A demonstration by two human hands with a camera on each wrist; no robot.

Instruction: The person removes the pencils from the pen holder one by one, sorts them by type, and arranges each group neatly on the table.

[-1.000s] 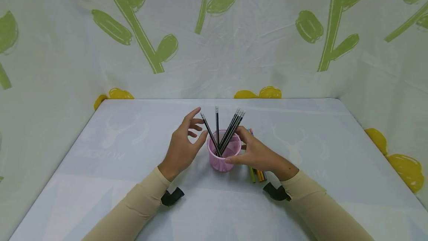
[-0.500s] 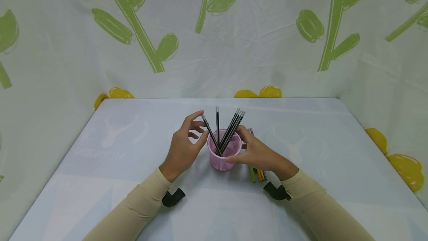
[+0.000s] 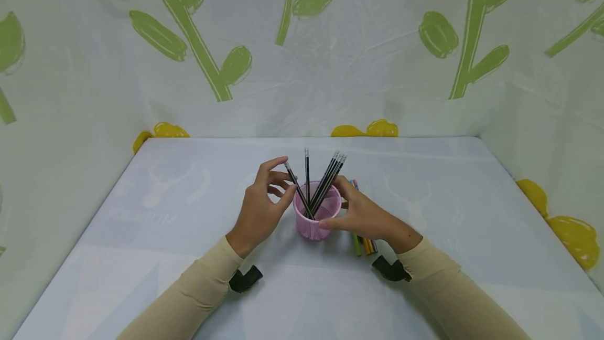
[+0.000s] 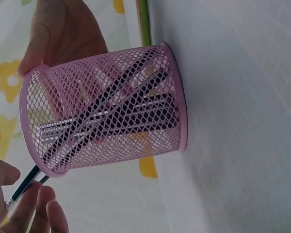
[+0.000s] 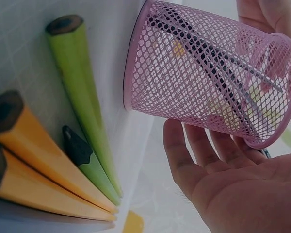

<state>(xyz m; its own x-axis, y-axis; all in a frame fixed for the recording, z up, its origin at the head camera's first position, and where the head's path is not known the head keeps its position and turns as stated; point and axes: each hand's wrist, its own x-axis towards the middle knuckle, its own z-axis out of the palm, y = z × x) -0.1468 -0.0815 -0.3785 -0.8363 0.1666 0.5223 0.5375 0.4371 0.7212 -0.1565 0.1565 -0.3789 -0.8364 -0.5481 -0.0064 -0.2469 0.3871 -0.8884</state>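
A pink mesh pencil cup stands upright mid-table with several black pencils leaning in it, silver eraser ends up. My right hand holds the cup from the right, thumb at the near rim and the other fingers round the far side, partly hidden in the head view. At the cup's left, my left hand has its fingers curled round the upper end of the leftmost black pencil. Its index fingertip is at the eraser end and the thumb lies close against the shaft. That pencil's lower part is still inside the cup.
Right of the cup, partly under my right hand, lie several coloured pencils: orange pencils and a thick green pencil among them. The white table meets a pale leaf-patterned wall at the back and sides.
My left hand has shifted slightly right, its fingers closing in on the leftmost pencil, whose eraser end has moved a little right and down. The right hand and the cup stay put.
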